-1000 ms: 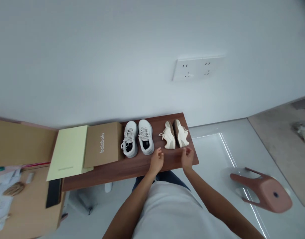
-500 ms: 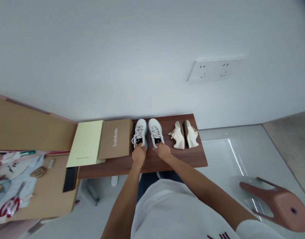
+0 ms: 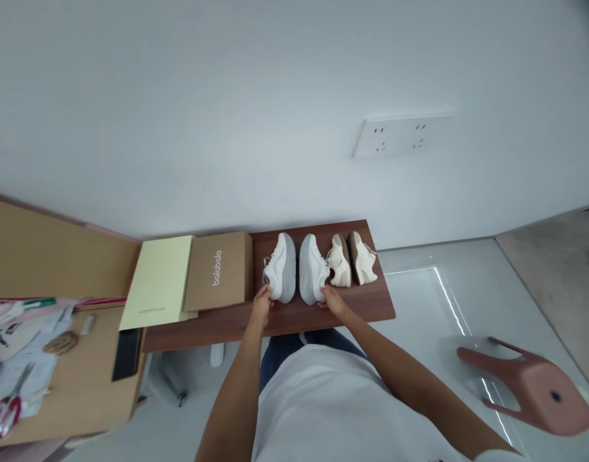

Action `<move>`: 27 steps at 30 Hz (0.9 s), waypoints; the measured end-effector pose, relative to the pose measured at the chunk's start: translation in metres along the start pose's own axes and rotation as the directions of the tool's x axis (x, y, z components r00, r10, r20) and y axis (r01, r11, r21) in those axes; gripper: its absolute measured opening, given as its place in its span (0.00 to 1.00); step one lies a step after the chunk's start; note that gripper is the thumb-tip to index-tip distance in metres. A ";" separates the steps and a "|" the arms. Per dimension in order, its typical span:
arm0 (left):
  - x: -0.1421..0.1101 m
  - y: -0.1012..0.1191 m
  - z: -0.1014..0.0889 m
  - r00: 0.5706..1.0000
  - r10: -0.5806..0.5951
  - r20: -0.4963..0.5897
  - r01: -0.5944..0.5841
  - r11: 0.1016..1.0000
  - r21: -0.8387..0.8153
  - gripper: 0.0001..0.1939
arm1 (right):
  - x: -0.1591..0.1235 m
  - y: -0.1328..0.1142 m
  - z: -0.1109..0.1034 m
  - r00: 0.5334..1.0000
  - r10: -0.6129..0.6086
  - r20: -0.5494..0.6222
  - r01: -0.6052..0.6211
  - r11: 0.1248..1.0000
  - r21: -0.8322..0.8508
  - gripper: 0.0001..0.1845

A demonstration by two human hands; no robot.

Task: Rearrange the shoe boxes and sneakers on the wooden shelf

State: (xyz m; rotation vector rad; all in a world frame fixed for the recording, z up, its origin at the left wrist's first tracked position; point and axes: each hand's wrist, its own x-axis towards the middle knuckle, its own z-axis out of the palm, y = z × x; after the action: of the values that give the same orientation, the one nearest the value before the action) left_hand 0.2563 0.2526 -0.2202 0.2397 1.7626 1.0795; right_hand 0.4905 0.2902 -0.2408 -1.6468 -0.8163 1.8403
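Two white sneakers lie on their sides on a dark wooden bench, soles facing each other. My left hand is closed on the heel end of the left white sneaker. The heel of the right white sneaker is gripped by my right hand. Close to its right rest two smaller cream shoes, a left one and a right one, also on their sides, soles together. The white sneaker's laces nearly touch the left cream shoe.
A brown shoebox and a pale yellow box sit at the left on the wooden bench. A black phone and red-handled scissors lie on a cardboard-coloured table. A pink stool stands at the right; a wall backs the bench.
Both white sneakers have been tipped from upright onto their sides, soles now turned inward. The right one has shifted right, towards the cream shoes. The view has moved slightly.
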 end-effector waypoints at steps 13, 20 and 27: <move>-0.014 -0.010 -0.004 0.984 0.174 -0.044 -0.157 0.954 0.254 0.17 | -0.027 0.018 -0.019 0.904 -0.419 -0.082 0.286 0.737 -0.613 0.16; -0.042 -0.003 -0.072 0.875 0.472 -0.109 -0.401 0.831 0.385 0.19 | -0.070 0.008 -0.007 0.777 -0.628 0.052 0.461 0.510 -0.726 0.26; -0.004 0.030 -0.188 0.767 0.451 -0.457 -0.119 0.799 0.589 0.22 | -0.065 -0.012 0.128 0.808 -0.505 0.303 0.582 0.604 -0.545 0.19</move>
State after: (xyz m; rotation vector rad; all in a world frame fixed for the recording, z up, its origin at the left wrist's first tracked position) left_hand 0.0930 0.1632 -0.1779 0.6039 2.6563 0.9037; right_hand 0.3701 0.2398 -0.1792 -1.3755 -1.9073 1.2817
